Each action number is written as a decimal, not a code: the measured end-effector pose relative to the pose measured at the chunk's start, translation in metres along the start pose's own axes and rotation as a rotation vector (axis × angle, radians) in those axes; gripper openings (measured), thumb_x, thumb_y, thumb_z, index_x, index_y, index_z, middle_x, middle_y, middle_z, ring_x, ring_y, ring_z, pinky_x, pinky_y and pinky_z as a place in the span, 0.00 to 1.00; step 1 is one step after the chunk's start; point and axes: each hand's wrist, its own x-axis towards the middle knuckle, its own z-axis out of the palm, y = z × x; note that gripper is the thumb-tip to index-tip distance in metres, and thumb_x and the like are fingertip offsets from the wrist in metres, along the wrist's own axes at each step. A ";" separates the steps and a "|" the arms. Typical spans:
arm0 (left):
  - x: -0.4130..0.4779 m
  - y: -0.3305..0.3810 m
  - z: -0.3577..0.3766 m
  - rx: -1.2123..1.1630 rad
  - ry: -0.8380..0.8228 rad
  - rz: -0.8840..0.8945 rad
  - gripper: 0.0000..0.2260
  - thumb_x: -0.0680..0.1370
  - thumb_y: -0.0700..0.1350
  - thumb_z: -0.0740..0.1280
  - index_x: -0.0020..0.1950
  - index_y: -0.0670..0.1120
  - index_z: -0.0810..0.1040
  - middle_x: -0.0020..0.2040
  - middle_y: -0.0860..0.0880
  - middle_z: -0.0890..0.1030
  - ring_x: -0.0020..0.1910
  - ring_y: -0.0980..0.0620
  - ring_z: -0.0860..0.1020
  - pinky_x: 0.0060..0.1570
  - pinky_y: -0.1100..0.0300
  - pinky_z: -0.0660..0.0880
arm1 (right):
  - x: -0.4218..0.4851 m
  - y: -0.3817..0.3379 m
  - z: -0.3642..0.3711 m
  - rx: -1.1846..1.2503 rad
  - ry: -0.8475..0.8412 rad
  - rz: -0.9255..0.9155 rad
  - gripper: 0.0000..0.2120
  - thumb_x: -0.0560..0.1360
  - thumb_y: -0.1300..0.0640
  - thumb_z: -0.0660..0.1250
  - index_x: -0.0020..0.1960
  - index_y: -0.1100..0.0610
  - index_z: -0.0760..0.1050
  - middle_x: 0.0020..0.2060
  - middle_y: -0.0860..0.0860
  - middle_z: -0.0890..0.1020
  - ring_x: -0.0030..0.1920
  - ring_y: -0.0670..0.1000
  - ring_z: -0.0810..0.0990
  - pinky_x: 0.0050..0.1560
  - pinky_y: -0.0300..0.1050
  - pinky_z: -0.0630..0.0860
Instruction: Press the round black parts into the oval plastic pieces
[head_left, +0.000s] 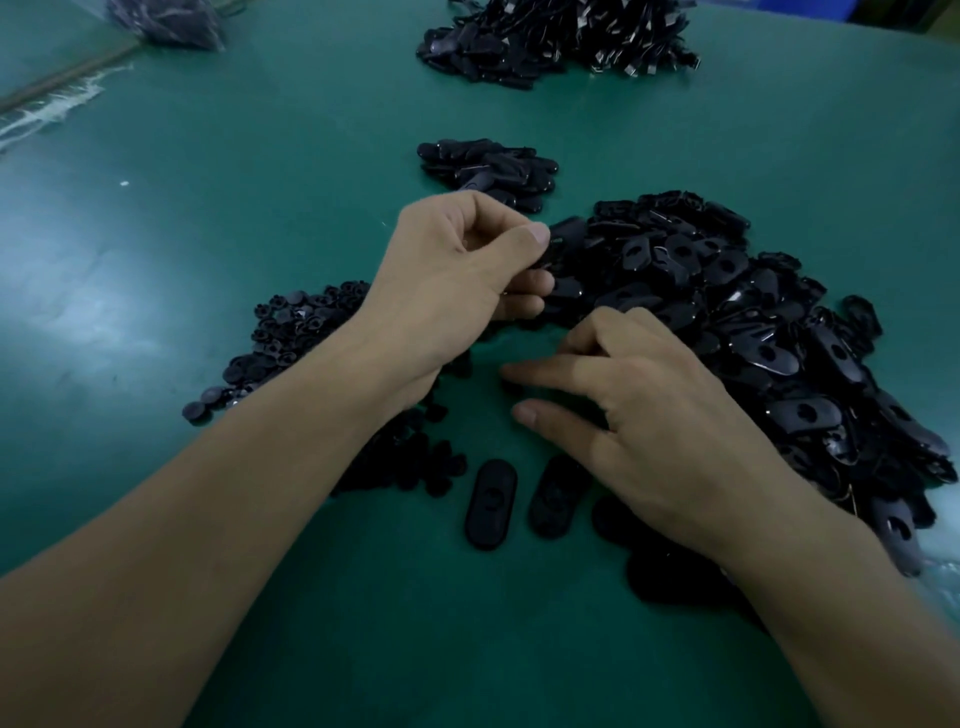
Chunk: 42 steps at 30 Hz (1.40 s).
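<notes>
Black oval plastic pieces (727, 332) lay heaped at 3 o'clock and round black parts (291, 343) were piled at 9 o'clock. Open green mat (156, 260) ran between them and out toward 10 o'clock. Two loose ovals (491, 501) lay flat, side by side, at 6 o'clock. At 11 o'clock I saw a clear plastic bag (166, 21) holding dark parts. The left hand (457, 270) sat at the oval heap's near edge with its fingers curled and thumb against forefinger; I could not tell whether it gripped a piece. The right hand (649, 415) hovered low, fingers loosely apart, forefinger and thumb stretched toward 9 o'clock.
</notes>
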 end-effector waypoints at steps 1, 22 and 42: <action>0.000 0.000 0.000 -0.013 -0.005 -0.007 0.06 0.80 0.38 0.69 0.43 0.42 0.77 0.33 0.50 0.81 0.35 0.53 0.83 0.38 0.62 0.80 | 0.000 0.000 0.000 0.016 0.003 0.000 0.22 0.76 0.38 0.58 0.64 0.43 0.80 0.46 0.45 0.72 0.50 0.49 0.68 0.52 0.48 0.71; -0.003 0.001 -0.002 0.142 -0.014 0.068 0.08 0.69 0.32 0.78 0.40 0.45 0.84 0.36 0.47 0.86 0.35 0.50 0.85 0.43 0.60 0.82 | -0.004 0.008 -0.003 0.333 0.481 0.040 0.04 0.77 0.60 0.71 0.47 0.52 0.78 0.38 0.38 0.79 0.39 0.42 0.79 0.39 0.30 0.73; -0.009 0.001 0.002 0.265 -0.119 0.212 0.11 0.72 0.31 0.75 0.43 0.47 0.83 0.40 0.46 0.85 0.36 0.45 0.85 0.38 0.58 0.82 | 0.001 0.014 -0.005 0.725 0.612 0.182 0.11 0.76 0.60 0.72 0.46 0.43 0.80 0.39 0.41 0.84 0.41 0.43 0.83 0.44 0.35 0.78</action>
